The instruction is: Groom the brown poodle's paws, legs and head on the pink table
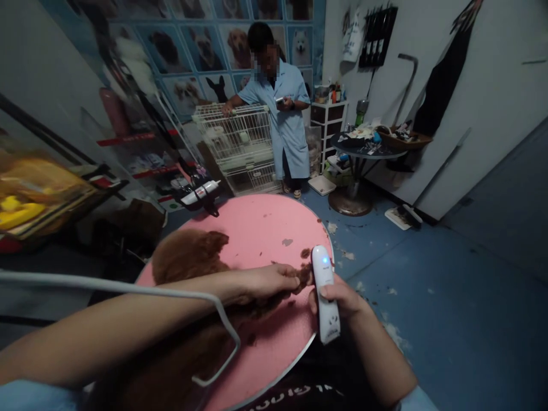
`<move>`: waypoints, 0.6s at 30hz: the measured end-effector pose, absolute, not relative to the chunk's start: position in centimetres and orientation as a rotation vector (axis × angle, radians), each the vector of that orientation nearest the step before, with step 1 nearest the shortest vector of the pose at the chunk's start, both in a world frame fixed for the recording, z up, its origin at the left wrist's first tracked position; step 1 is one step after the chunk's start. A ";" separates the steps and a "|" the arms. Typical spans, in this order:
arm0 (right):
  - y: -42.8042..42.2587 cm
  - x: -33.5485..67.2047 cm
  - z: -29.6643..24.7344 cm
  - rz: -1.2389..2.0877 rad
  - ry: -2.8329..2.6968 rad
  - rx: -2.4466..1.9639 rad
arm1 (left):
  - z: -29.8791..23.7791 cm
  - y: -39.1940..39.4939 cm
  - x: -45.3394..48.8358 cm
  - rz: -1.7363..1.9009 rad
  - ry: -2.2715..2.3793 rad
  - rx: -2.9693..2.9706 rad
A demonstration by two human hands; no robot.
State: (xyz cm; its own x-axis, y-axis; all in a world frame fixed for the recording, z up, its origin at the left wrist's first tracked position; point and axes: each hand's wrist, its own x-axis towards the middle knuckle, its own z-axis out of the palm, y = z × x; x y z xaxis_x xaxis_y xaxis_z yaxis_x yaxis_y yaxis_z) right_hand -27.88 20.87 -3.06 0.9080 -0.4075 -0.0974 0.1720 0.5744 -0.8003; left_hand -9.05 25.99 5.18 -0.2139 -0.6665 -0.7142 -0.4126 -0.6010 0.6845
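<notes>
A brown curly-haired dog (184,257) is on a round pink table (261,228), partly hidden behind my left forearm. My left hand (272,281) is closed around one of the dog's legs, with the brown paw (305,275) showing past my fingertips. In my right hand (346,298) is a white pet clipper (326,294), held nearly upright with a blue light glowing near its top. The clipper is right beside the paw; whether they touch, I cannot tell. Tufts of brown hair (305,253) lie on the table near the clipper.
A bent grey metal bar (171,293) crosses in front of my left forearm. Beyond the table, a person in a light blue coat (291,114) stands by a wire cage (235,137), looking at a phone. A cluttered round side table (363,148) and a dustpan (398,218) are at right.
</notes>
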 end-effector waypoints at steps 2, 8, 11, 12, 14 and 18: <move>20.4 -28.6 -3.0 -0.280 0.275 -0.896 | 4.6 25.9 -9.1 -1.871 -1.414 1.765; 20.6 -28.9 -4.1 -0.121 0.282 -0.917 | 1.0 26.9 -8.6 -1.948 -1.541 1.770; 21.3 -27.1 -4.6 -0.016 0.365 -0.951 | 0.4 27.4 -8.7 -1.880 -1.622 1.778; 21.4 -26.5 -4.7 -0.035 0.393 -0.948 | 0.7 27.5 -8.9 -1.841 -1.660 1.791; 21.6 -25.5 -4.7 -0.133 0.418 -0.931 | 2.4 27.8 -8.9 -1.712 -1.726 1.851; 22.2 -24.2 -5.2 -0.242 0.385 -0.918 | 7.0 30.1 -5.9 -1.184 -1.854 1.741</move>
State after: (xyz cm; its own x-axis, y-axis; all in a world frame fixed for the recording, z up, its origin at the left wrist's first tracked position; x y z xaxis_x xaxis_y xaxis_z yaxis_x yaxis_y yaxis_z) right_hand -24.22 22.23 -5.18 0.9054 -0.3633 -0.2196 0.0397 0.5874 -0.8084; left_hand -5.89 30.13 6.99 -0.1955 -0.9365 -0.2910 -0.6582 -0.0946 0.7468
